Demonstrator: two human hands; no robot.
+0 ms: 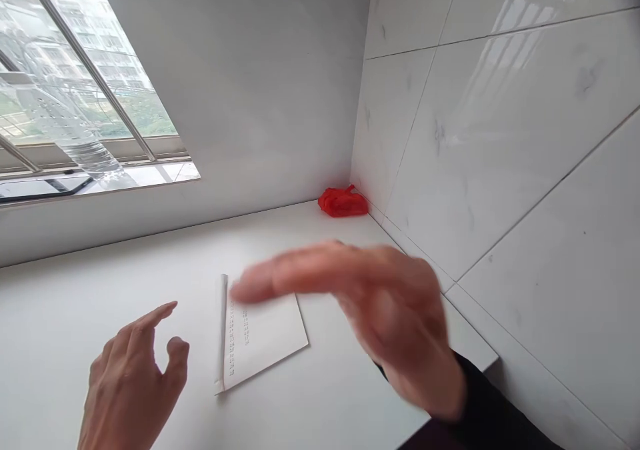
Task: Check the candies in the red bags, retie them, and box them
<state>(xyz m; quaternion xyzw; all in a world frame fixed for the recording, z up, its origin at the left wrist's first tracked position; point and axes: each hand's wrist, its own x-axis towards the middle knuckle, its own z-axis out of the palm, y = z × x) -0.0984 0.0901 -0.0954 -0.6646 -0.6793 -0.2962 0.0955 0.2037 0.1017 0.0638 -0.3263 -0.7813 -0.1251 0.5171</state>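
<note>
A white notepad [273, 343] lies on the white table, with small handwritten columns of figures near its left side. Along its left edge runs a narrow folded or bound strip. My right hand [375, 290] is raised over the notepad's upper part, fingers stretched out to the left and slightly blurred; it hides the top of the page and holds nothing I can see. To the left of the notepad, apart from it, is my left hand [133, 370], empty, with thumb and index finger spread.
A crumpled red plastic bag [343, 201] sits in the far corner of the white table [125, 270]. On the window sill stands a clear water bottle [70, 127] beside a dark-edged flat object [45, 190]. A tiled wall [500, 150] bounds the right side.
</note>
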